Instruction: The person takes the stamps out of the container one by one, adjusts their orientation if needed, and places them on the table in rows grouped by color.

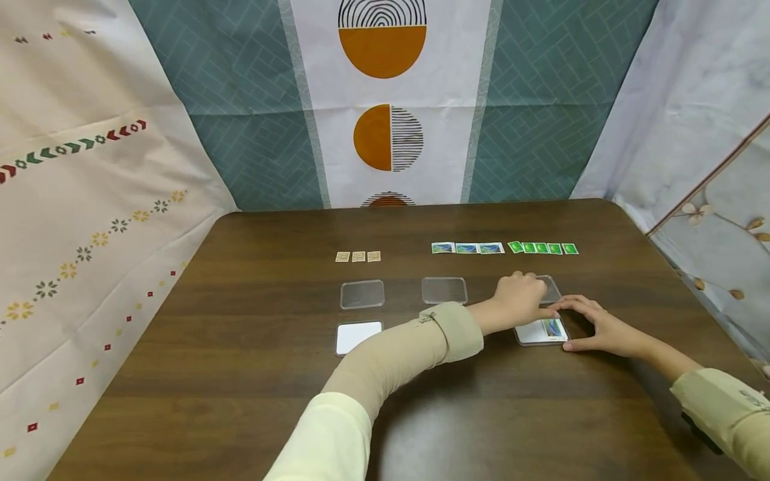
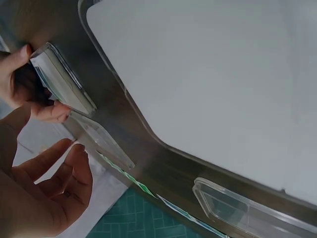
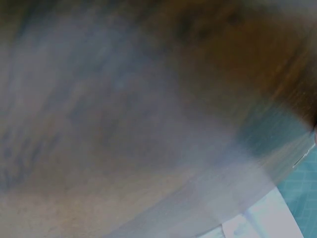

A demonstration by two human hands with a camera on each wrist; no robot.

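A shallow clear plastic case (image 1: 529,335) with a white insert stands at the right of the table, and a blue-green stamp (image 1: 553,328) lies at its right side. My right hand (image 1: 606,332) grips the case's right end, thumb at the near corner and fingers at the far one. Over the case's far side is my left hand (image 1: 519,300), its fingers loosely bent and holding nothing in the left wrist view. Just beyond the case lies a clear lid (image 1: 550,290), partly hidden by the left hand. Blurred sleeve fills most of the right wrist view.
Two more clear lids (image 1: 362,294) (image 1: 444,290) lie mid-table. A white-lined case (image 1: 355,336) sits left, partly behind my left sleeve. At the back are three tan stamps (image 1: 358,256), three blue stamps (image 1: 467,248) and several green stamps (image 1: 541,248).
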